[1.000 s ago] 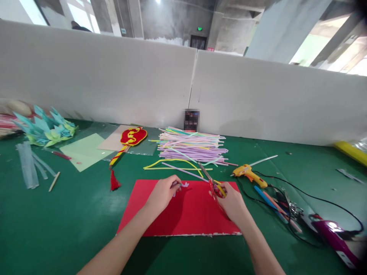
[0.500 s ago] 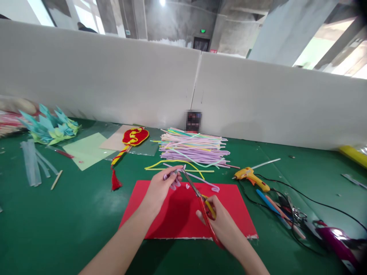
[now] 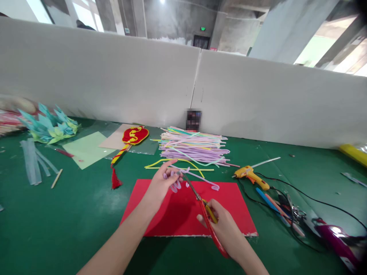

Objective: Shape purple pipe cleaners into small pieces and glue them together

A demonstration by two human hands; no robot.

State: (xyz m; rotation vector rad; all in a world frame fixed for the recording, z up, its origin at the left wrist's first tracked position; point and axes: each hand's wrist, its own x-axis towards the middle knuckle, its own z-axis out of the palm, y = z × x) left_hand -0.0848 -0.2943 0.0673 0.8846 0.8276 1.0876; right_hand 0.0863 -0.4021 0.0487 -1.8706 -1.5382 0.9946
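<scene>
Daylight glares through pale windows (image 3: 86, 10) at both upper corners, soft shadow dims a flat red rectangular board (image 3: 183, 214), and wide-angle distortion stretches the edges.

The one view comes from the camera on my head, looking forward and down: my left hand (image 3: 162, 183) and right hand (image 3: 222, 221) sit near it, just below and right of centre, the green table (image 3: 86, 217) fills the lower half, the white partition (image 3: 100, 72) crosses above, and the grey room (image 3: 180, 19) lies farther off along the top.
</scene>
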